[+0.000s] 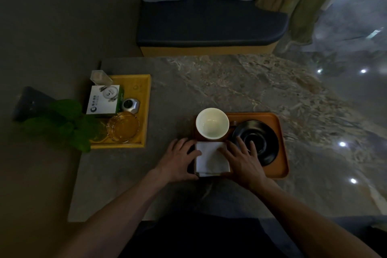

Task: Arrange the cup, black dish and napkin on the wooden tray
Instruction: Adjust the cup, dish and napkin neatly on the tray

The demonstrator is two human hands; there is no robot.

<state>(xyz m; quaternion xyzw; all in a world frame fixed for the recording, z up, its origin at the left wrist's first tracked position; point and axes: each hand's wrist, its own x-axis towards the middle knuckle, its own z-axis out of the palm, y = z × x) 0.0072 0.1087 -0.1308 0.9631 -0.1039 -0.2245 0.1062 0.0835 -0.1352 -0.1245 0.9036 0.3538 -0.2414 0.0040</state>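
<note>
Both hands are working the folded white napkin (211, 158) on the orange-brown wooden tray (280, 132).

The tray is carrying a round white ceramic cup (212, 123), upright and looking empty, at its far left, a shallow round black dish (261, 142) to the right, and the square napkin lying flat at the near left, just in front of the cup. The left hand (180, 159) is resting spread-fingered against the napkin's left edge; the right hand (243, 159) is pressing flat on its right edge, fingers reaching over the dish's rim. Neither is gripping, though the dim light is blurring details.
</note>
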